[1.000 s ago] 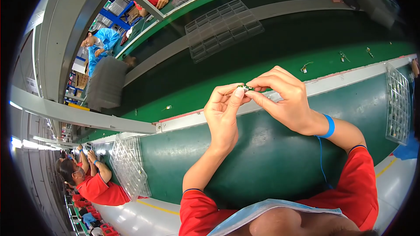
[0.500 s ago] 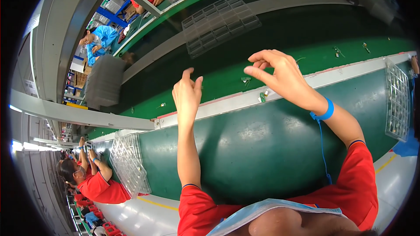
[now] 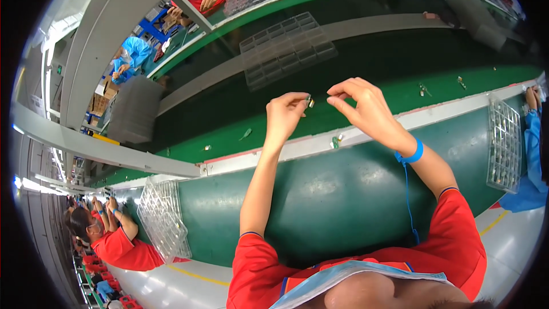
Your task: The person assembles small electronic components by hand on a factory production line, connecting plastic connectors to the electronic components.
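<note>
My left hand point(image 3: 286, 115) is pinched over the belt, with a small circuit board point(image 3: 310, 102) between thumb and fingertips. Just to its right hovers my right hand point(image 3: 369, 109), thumb and fingers slightly apart, with nothing visible between them. A blue wrist strap point(image 3: 422, 152) with a thin cord circles my right wrist. Below the hands, another small green board point(image 3: 335, 142) lies on the pale rail point(image 3: 303, 146) at the belt's near edge. More small wired boards lie on the green belt, one left of my hands point(image 3: 246, 134) and one to the right point(image 3: 423, 90).
A clear compartment tray point(image 3: 289, 48) lies beyond the belt. Filled clear trays stand at the left point(image 3: 163, 217) and right point(image 3: 504, 146) of the green worktable point(image 3: 331, 206). A metal post point(image 3: 103, 57) rises at left. Co-workers sit at left, across and at far right.
My left hand has moved right and closed on a small circuit board. My right hand stays nearly in place. The view has shifted slightly, and boards on the belt sit farther left.
</note>
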`<state>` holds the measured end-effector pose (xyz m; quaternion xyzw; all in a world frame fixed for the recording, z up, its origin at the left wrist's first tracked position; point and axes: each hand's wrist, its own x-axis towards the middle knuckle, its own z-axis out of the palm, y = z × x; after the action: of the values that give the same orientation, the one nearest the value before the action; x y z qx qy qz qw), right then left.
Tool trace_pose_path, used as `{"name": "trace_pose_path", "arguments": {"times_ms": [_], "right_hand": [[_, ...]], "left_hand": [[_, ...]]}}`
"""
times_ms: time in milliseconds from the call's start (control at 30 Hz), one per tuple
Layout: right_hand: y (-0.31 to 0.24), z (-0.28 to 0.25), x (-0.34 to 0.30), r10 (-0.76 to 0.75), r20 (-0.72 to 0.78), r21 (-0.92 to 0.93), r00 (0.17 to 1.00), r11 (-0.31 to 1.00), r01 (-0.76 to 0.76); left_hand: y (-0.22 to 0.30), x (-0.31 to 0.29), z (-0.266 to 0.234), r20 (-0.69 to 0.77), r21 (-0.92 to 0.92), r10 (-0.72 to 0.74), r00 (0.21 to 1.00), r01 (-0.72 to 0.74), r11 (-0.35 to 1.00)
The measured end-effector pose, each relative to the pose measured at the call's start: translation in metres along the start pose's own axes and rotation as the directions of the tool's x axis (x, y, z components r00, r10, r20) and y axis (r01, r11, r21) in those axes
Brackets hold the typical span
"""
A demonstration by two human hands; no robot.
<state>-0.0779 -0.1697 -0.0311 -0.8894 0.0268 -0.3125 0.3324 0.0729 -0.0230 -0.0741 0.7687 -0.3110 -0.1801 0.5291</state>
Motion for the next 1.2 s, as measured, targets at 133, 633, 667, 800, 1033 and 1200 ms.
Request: {"name": "trace_pose_path", "arguments": {"times_ms": [133,633,667,800,1033,1200], "right_hand": [[-0.004,0.012,0.008,-0.122,-0.160,0.057,0.980,0.990,0.132],[-0.025,-0.010,0.013,0.130,0.058,0.303,0.990,0.942,-0.142],[-0.025,-0.009,0.014,0.126,0.051,0.279,0.991,0.951,-0.136],[-0.035,-0.015,0.013,-0.127,-0.099,-0.055,0.987,0.991,0.122],[-0.034,-0.011,0.008,-0.161,-0.025,-0.133,0.987,0.979,0.156],[-0.031,-0.016,0.013,-0.274,0.001,-0.082,0.962,0.958,0.273]], "left_hand": [[0.034,-0.002,0.000,0.081,-0.489,0.062,0.995,-0.014,0.872],[0.055,-0.024,-0.010,0.202,-0.629,0.031,0.979,0.106,0.770],[0.056,-0.025,-0.010,0.152,-0.626,0.023,0.988,0.078,0.776],[0.059,-0.024,0.002,0.185,-0.523,0.102,0.977,0.010,0.852],[0.058,-0.028,-0.004,0.178,-0.344,0.127,0.976,-0.060,0.937],[0.062,-0.022,-0.017,0.397,-0.482,0.058,0.916,0.154,0.863]]}}
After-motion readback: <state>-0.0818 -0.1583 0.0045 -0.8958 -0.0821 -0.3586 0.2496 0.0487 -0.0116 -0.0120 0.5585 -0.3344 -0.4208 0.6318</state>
